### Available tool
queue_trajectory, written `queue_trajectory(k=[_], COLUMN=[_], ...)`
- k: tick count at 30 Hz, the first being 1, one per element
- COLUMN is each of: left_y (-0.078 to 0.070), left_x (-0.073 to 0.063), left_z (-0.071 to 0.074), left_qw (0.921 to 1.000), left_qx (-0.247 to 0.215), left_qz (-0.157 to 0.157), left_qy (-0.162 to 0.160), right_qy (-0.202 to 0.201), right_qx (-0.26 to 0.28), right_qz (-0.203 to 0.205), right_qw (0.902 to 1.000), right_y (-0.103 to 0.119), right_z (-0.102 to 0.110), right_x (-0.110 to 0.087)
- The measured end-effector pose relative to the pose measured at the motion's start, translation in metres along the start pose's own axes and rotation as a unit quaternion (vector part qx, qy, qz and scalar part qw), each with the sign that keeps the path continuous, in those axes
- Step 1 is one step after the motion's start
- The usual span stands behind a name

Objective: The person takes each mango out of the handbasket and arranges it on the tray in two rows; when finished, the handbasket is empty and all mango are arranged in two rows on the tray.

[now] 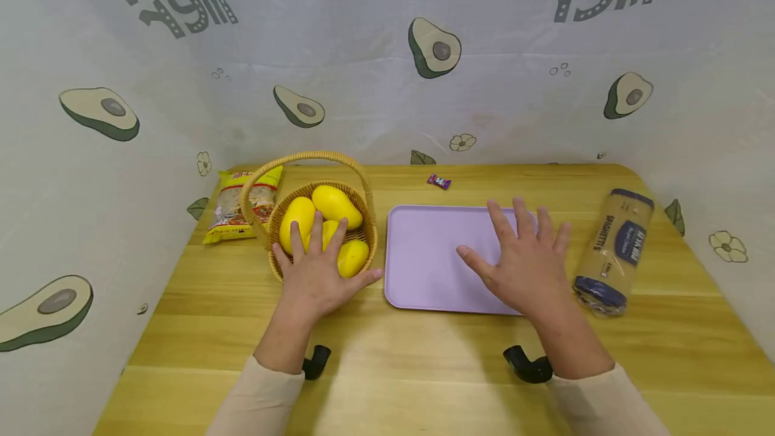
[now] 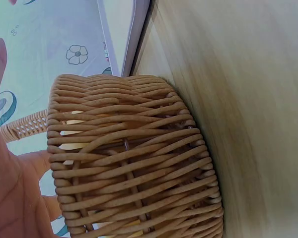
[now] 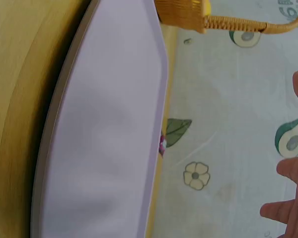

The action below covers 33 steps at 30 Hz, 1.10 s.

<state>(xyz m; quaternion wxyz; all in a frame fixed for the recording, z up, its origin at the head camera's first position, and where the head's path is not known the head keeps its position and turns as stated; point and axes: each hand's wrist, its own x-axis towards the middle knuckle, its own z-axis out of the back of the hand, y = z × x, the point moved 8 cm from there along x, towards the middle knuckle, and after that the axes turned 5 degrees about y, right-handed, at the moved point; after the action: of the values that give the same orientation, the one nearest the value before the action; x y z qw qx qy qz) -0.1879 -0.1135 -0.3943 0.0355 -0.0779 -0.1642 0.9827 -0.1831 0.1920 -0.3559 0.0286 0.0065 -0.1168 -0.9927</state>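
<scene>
My left hand point(image 1: 315, 281) is spread with its fingers straight, over the front of a wicker basket point(image 1: 371, 210) with a tall handle. Several yellow mangoes point(image 1: 334, 206) lie in the basket, partly hidden by the fingers. In the left wrist view the woven side of the basket point(image 2: 134, 163) fills the middle, with the hand point(image 2: 15, 198) beyond its rim. My right hand point(image 1: 527, 268) hovers, fingers spread, above the right part of a lilac tray point(image 1: 430, 261). The right wrist view has the fingers point(image 3: 293, 171) apart from the tray point(image 3: 104, 129), holding nothing.
A yellow snack-like bag point(image 1: 233, 207) lies behind the basket at the left. A spaghetti packet point(image 1: 617, 247) lies right of the tray. Behind the tray is a small purple wrapped candy point(image 1: 438, 182). A printed cloth point(image 1: 363, 39) closes off the back and sides of the wooden table point(image 1: 412, 369).
</scene>
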Motion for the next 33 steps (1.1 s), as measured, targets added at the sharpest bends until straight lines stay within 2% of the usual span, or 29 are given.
queue_trajectory(k=[7,13,16,19,21,23,25,26,28,30,31,33], left_y=[0.005,0.008,0.010,0.016,0.022,0.028,0.035,0.038,0.046,0.054,0.059,0.068], left_x=[-0.008,-0.015,-0.020,-0.026,-0.030,-0.035,-0.040,-0.042,-0.046,-0.048,-0.048,-0.046], left_z=[0.000,0.001,0.002,0.002,0.003,0.003,0.005,0.005,0.003,-0.001,-0.003,-0.008], left_qw=[0.9999,0.9997,0.9991,0.9979,0.9954,0.9896,0.9777,0.9689,0.9458,0.9146,0.8954,0.8520], left_qx=[-0.006,-0.010,-0.013,-0.026,-0.048,-0.083,-0.131,-0.158,-0.224,-0.302,-0.343,-0.422], left_qz=[0.012,0.006,0.006,0.021,0.032,0.042,0.049,0.054,0.065,0.080,0.086,0.095], left_qy=[-0.007,-0.021,-0.040,-0.056,-0.076,-0.109,-0.157,-0.183,-0.226,-0.257,-0.270,-0.295], right_qy=[-0.022,-0.020,-0.013,-0.012,-0.015,-0.018,-0.021,-0.021,-0.020,-0.015,-0.012,-0.006], right_qx=[-0.012,0.018,0.037,0.059,0.074,0.086,0.098,0.103,0.113,0.122,0.129,0.140], right_qz=[0.061,0.110,0.126,0.141,0.149,0.154,0.159,0.163,0.173,0.188,0.198,0.218], right_qw=[0.9978,0.9936,0.9912,0.9882,0.9860,0.9842,0.9822,0.9810,0.9783,0.9743,0.9716,0.9658], right_y=[0.026,0.050,0.061,0.073,0.081,0.089,0.096,0.100,0.108,0.117,0.122,0.132], right_z=[-0.005,-0.021,-0.031,-0.037,-0.039,-0.041,-0.043,-0.045,-0.048,-0.051,-0.052,-0.055], right_x=[-0.005,-0.012,-0.015,-0.019,-0.021,-0.022,-0.022,-0.022,-0.022,-0.021,-0.020,-0.018])
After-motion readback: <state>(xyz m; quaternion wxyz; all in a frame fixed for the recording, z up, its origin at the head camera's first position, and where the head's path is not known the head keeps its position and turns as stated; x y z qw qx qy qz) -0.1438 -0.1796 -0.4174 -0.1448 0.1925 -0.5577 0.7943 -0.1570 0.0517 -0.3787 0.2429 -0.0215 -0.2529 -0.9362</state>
